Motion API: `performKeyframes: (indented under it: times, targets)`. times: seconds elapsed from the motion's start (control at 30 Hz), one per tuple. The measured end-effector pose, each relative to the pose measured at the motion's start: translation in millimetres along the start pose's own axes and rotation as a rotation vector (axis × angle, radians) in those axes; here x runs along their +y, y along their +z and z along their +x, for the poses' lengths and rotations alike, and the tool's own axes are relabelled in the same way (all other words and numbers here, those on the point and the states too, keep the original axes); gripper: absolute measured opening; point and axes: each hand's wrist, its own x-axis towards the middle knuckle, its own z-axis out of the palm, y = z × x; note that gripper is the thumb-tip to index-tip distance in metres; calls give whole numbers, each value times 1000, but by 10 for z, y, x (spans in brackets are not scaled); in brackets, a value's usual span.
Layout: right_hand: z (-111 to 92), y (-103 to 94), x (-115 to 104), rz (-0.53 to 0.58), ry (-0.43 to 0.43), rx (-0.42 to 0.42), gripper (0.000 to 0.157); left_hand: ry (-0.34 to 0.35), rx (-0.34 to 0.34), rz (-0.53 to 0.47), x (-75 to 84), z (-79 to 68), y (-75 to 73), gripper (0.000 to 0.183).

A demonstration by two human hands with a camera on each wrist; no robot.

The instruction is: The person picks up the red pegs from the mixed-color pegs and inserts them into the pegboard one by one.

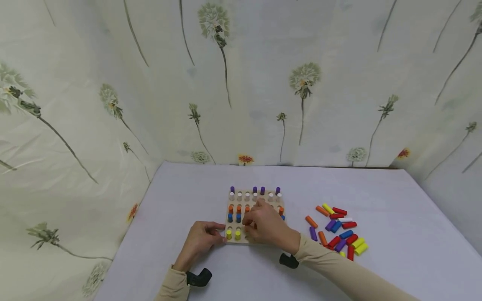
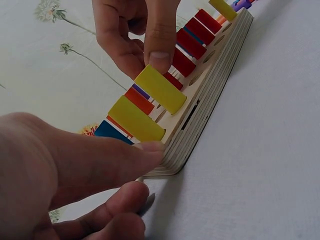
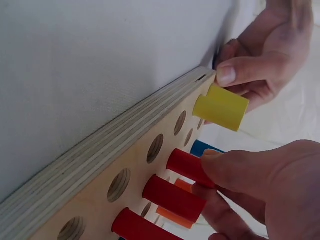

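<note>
A wooden pegboard [image 1: 233,243] lies on the table, with rows of round holes and coloured pegs standing in it. Purple pegs [image 1: 262,191] and white pegs [image 1: 239,197] stand at the back, then orange pegs [image 1: 239,210], blue pegs [image 1: 230,218] and two yellow pegs [image 1: 229,235] at the front left. My left hand [image 1: 203,238] holds the board's near left corner, thumb on its edge. Over the middle, my right hand [image 1: 268,223] pinches a red peg [image 3: 187,166], whose lower end meets a hole. More red pegs [image 3: 172,197] stand beside it; the head view hides them.
Right of the board lies a loose heap of pegs, including red ones [image 1: 349,225], an orange one [image 1: 311,221] and a yellow one [image 1: 361,249]. A white cloth [image 1: 180,188] covers the table. Behind it hangs a flowered curtain [image 1: 256,83].
</note>
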Motion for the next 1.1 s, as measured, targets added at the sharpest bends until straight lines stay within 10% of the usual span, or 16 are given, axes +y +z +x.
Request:
performKeyframes:
  times: [0.57,0.87,1.1]
  targets:
    - [-255,-532,320,-4,179,-58,21,-27,5,11,10,-10,24,36]
    - [-739,-1138,839,-96,260,-168,15,-25,7,17,2,-9,37,36]
    - [-1146,-1204,919,-81,323,-201,14,-33,9,13,-5,-7,34,37]
